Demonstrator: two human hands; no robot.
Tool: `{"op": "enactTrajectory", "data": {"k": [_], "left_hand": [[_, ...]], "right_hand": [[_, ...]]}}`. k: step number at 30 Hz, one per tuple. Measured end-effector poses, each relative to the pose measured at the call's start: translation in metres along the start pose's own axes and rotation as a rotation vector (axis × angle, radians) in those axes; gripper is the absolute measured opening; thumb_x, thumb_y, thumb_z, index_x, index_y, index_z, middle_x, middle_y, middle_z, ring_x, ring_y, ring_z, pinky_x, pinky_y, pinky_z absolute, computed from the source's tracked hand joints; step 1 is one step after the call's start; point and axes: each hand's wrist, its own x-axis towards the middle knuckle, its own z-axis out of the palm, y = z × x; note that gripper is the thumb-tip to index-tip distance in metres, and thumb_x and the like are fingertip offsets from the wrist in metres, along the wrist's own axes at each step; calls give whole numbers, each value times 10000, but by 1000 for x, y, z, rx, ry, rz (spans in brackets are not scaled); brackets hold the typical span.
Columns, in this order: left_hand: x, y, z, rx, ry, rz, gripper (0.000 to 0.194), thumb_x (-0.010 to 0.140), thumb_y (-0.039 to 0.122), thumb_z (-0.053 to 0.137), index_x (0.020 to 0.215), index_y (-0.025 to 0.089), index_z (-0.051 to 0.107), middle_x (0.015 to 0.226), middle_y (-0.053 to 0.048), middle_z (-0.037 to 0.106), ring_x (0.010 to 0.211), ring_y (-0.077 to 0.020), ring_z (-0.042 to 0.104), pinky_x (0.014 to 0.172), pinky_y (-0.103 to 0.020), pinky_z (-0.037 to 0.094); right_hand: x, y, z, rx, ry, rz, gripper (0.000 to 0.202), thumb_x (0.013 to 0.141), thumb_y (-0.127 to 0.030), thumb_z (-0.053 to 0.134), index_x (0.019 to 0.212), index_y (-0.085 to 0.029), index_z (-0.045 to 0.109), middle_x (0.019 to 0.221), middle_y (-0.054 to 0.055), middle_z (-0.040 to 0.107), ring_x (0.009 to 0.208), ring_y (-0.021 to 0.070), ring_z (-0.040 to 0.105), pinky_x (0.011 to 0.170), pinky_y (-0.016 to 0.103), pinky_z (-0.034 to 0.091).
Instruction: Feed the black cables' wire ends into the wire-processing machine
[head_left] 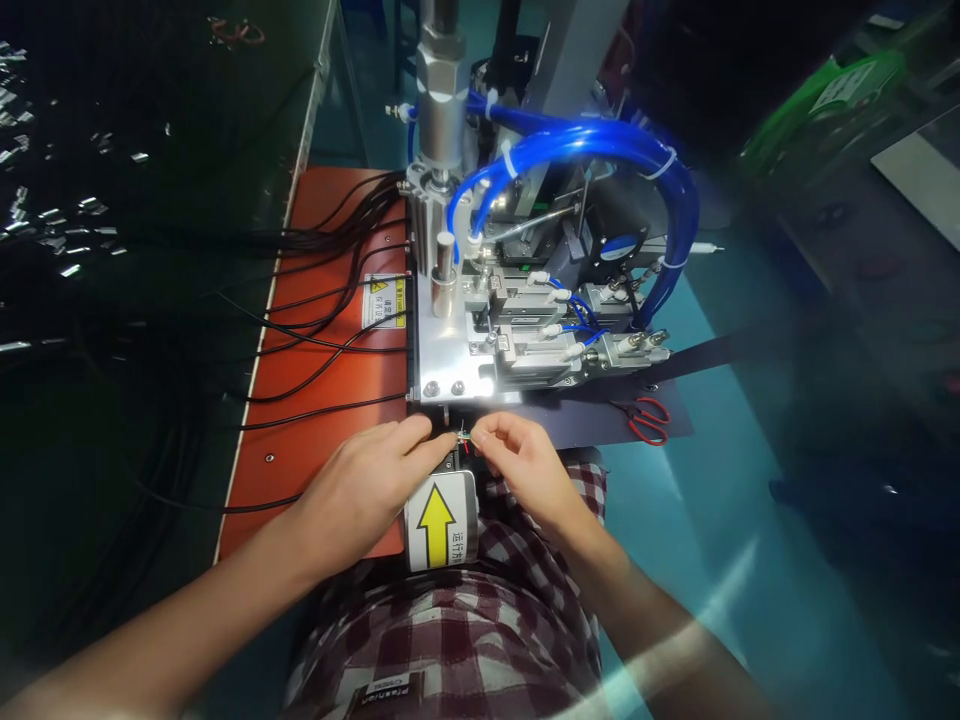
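Between my two hands, at the front edge of the machine [457, 345], is a tiny part with thin wire ends [463, 437], too small to name. My right hand [525, 465] pinches its right side between thumb and fingertips. From the left, my left hand [367, 480] reaches in with a fingertip against the same part; its other fingers are curled and partly hidden. Just below the hands sits a white cover with a yellow arrow [436, 520]. A dark slot under the fingertips is mostly covered.
Black cables [330, 345] run across the orange panel [307, 450] on the left. Thick blue air hoses [600, 140] arch over pneumatic cylinders [536, 330]. Red-handled scissors [646, 420] lie on the dark plate at right. A green reel [825, 100] stands at the far right.
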Motion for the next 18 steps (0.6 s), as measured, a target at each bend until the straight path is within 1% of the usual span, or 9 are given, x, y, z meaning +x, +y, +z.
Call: {"op": "enactTrajectory", "data": {"k": [7,14,18], "left_hand": [[2,0,-1,4,28,5,315,915,95,376,1148,140,583,846,-62,569,679,-180,545,563,-274,438],[1,1,-1,2,19,4,313,906,82,394,1153,139,577,847,-63,565,693,-189,546,573,-279,443],[1,0,-1,-10,0,13,318,896,78,417,1171,134,566,851,-61,568,688,-191,542,572,-283,442]], "right_hand": [[2,1,-1,-18,-15,9,230,796,-371,587,720,-162,528,603,-38,426,520,106,335,479,240,243],[2,3,-1,-31,-20,2,231,798,-372,574,726,-158,519,604,-40,415,519,104,323,474,238,236],[1,4,0,-82,3,-58,194,825,-331,545,730,-164,516,619,-35,429,536,111,351,488,241,276]]}}
